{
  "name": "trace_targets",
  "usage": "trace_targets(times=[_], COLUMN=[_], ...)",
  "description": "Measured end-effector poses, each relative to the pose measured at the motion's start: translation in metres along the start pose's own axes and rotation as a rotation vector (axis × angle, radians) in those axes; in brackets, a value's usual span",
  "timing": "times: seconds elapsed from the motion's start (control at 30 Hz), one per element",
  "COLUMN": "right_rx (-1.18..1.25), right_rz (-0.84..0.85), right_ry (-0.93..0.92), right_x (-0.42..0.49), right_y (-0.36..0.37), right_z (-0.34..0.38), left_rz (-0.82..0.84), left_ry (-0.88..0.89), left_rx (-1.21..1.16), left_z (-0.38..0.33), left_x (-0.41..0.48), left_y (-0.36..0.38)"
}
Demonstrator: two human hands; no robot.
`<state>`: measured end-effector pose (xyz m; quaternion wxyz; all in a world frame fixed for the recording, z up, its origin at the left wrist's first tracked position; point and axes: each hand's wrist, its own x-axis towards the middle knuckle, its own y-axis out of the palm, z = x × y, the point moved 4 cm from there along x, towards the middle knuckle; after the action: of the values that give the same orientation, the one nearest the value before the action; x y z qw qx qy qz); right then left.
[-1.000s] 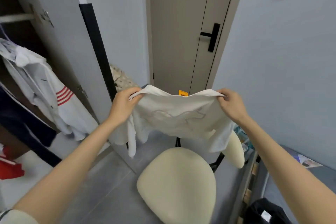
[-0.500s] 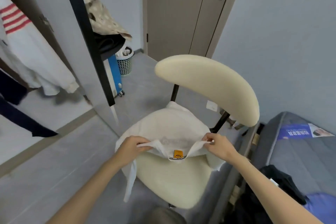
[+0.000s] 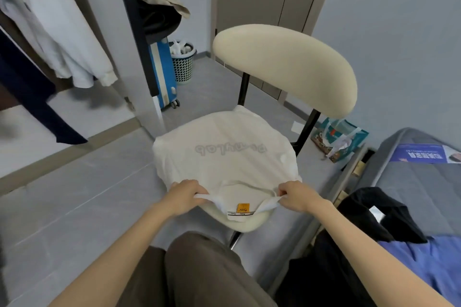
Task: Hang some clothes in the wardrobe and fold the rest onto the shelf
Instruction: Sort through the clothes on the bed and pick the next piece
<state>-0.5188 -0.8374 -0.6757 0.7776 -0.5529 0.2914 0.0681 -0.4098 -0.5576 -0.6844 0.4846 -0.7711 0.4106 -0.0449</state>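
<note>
In the open wardrobe (image 3: 30, 62) at far left, a white garment with red stripes (image 3: 62, 32) hangs. The left hand (image 3: 185, 195) pinches the near left edge of the white T-shirt (image 3: 224, 154), which lies spread flat over the seat of the cream chair (image 3: 287, 67), stretching away from both grips. The right hand (image 3: 298, 195) pinches the near right edge, an orange label (image 3: 243, 207) between them.

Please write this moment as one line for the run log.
step: lay shirt for folding | white T-shirt: spread on chair seat | left hand: grips collar edge | right hand: grips collar edge
</note>
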Motion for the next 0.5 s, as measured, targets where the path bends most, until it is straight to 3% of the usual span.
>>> trace_targets(times=[0.17, 0.27, 0.37, 0.5], right_rx=[-0.044, 0.005, 0.061, 0.183], right_rz=[0.056, -0.050, -0.217, -0.261], right_ry=[0.022, -0.015, -0.125, -0.286], right_x=[-0.007, -0.010, -0.010, -0.003], right_y=[0.020, 0.023, 0.020, 0.024], right_z=[-0.010, 0.000, 0.022, 0.067], left_rz=[0.048, 0.067, -0.111, -0.368], left_ry=[-0.090, -0.144, -0.242, -0.454], left_rx=[0.129, 0.090, -0.195, -0.668], left_z=[-0.004, 0.006, 0.018, 0.037], left_x=[-0.013, -0.019, -0.022, -0.027], left_y=[0.029, 0.045, 0.055, 0.072])
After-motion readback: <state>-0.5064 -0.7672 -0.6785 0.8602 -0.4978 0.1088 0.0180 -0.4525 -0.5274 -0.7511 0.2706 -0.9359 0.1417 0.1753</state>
